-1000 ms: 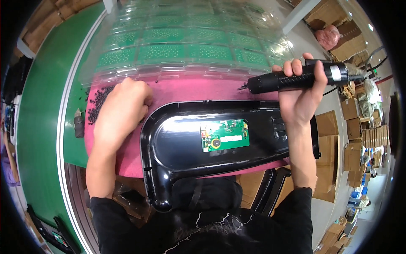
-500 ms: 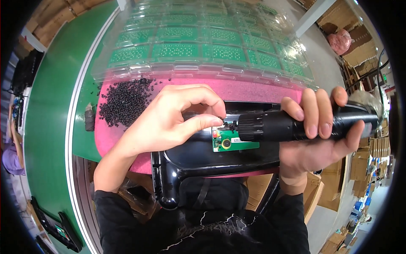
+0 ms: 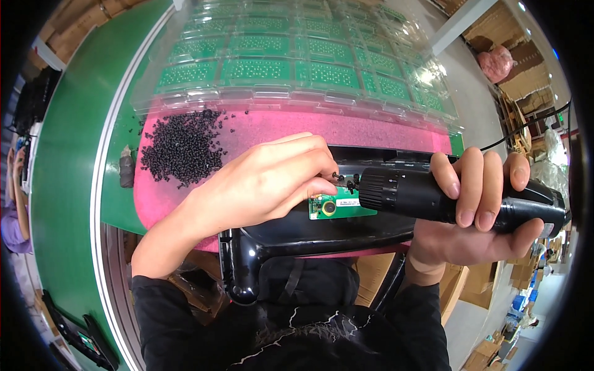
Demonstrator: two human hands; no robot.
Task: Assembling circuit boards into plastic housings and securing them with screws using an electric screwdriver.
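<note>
My right hand [image 3: 476, 204] is wrapped around a black electric screwdriver [image 3: 408, 191], its collar pointing left. My left hand [image 3: 266, 179] pinches small black screws [image 3: 351, 184] by the screwdriver's tip. The bit is mostly hidden among them. Below the fingertips, a green circuit board [image 3: 346, 209] with a round component and a white label lies in a glossy black plastic housing [image 3: 291, 235]. Both hands cover part of the housing. Left of my left hand, a heap of black screws [image 3: 179, 148] is spread over a pink mat [image 3: 278, 127].
Clear plastic trays [image 3: 266, 96] with green boards stand behind the mat. A dark wrapped stub [image 3: 126, 170] sits on the green table [image 3: 74, 185] at left. Another black housing [image 3: 83, 334] lies lower left. A cord [image 3: 526, 127] runs at right. A co-worker's arm [image 3: 20, 191] shows far left.
My left fingertips have moved right, closer to the screwdriver's tip. The screwdriver has shifted slightly right, its rear end lower and tilted toward me.
</note>
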